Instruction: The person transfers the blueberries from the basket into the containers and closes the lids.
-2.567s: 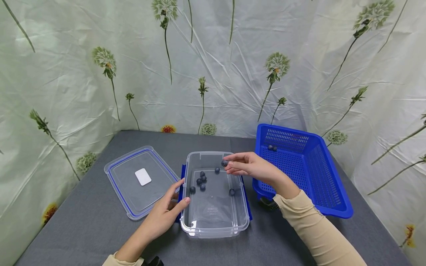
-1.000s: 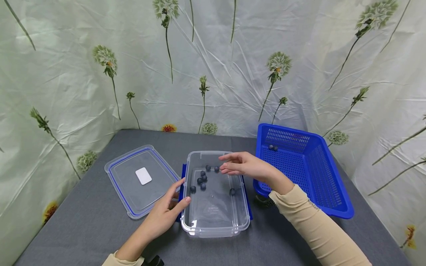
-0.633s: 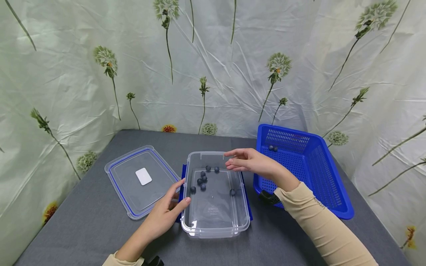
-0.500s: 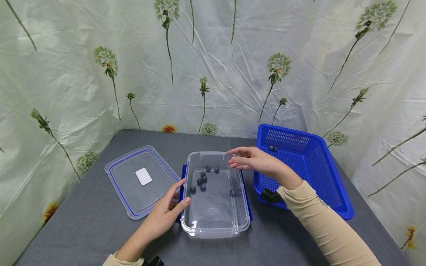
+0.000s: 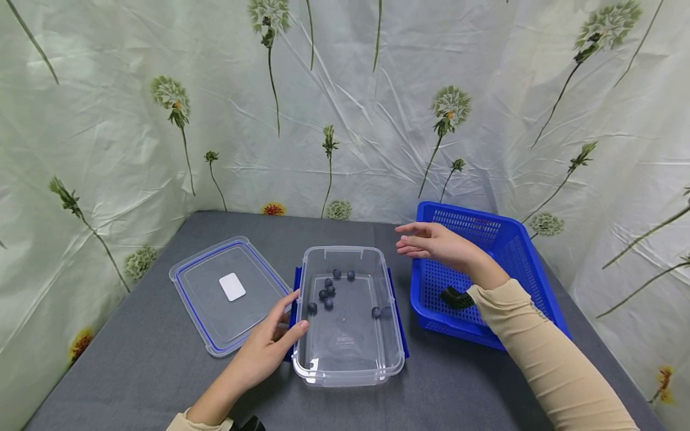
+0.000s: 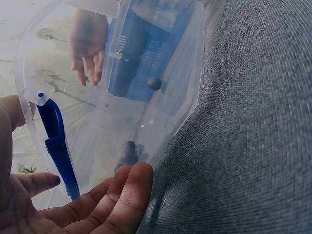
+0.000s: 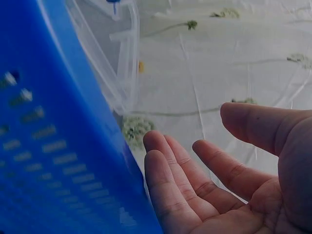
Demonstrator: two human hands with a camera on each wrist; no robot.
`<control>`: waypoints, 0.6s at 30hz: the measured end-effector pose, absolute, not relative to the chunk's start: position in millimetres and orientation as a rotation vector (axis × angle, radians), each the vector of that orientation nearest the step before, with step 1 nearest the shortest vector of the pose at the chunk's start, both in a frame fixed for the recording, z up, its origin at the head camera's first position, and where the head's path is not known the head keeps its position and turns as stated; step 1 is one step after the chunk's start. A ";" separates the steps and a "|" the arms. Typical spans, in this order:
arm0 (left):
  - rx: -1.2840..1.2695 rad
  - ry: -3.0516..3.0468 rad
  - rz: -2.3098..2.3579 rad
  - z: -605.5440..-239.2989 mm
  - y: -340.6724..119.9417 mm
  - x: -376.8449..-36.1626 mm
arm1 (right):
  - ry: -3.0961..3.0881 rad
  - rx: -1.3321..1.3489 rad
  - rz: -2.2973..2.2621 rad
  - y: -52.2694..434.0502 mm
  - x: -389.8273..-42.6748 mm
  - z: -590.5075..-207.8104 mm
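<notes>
A clear plastic food container (image 5: 345, 359) with blue side latches stands mid-table, several blueberries (image 5: 329, 290) on its floor. My left hand (image 5: 264, 344) holds its left side, thumb at the rim and fingers along the outer wall; in the left wrist view the fingers (image 6: 129, 200) lie against the clear wall. My right hand (image 5: 444, 245), fingers extended and holding nothing, hovers over the near-left part of a blue perforated basket (image 5: 517, 251). Its palm and spread fingers (image 7: 163, 180) appear beside the basket's rim in the right wrist view. That hand hides part of the basket's inside.
The container's lid (image 5: 205, 299), clear with a blue seal and a white label, lies flat on the grey tablecloth (image 5: 135, 371) at left, its right edge near my left hand. A flower-printed curtain (image 5: 366, 149) hangs behind the table.
My right hand let go of a blueberry, which now lies in the container's far part, then moved right from above the container to over the basket. My left hand stayed in place.
</notes>
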State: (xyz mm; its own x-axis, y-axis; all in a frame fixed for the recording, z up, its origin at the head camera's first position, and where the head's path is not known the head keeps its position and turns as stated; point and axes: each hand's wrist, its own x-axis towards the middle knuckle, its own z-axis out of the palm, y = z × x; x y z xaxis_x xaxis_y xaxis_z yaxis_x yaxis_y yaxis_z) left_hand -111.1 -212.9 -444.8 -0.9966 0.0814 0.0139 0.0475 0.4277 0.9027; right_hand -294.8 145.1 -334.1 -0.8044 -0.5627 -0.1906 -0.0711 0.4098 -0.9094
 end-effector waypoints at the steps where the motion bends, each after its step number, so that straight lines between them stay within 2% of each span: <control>1: 0.118 2.625 1.661 -444.9 -212.9 -111.2 | 2.196 -0.529 -1.389 147.4 -296.0 -333.5; 18: 0.121 2.619 1.662 -445.5 -213.3 -111.7 | 2.269 -0.438 -1.415 176.7 -314.5 -324.4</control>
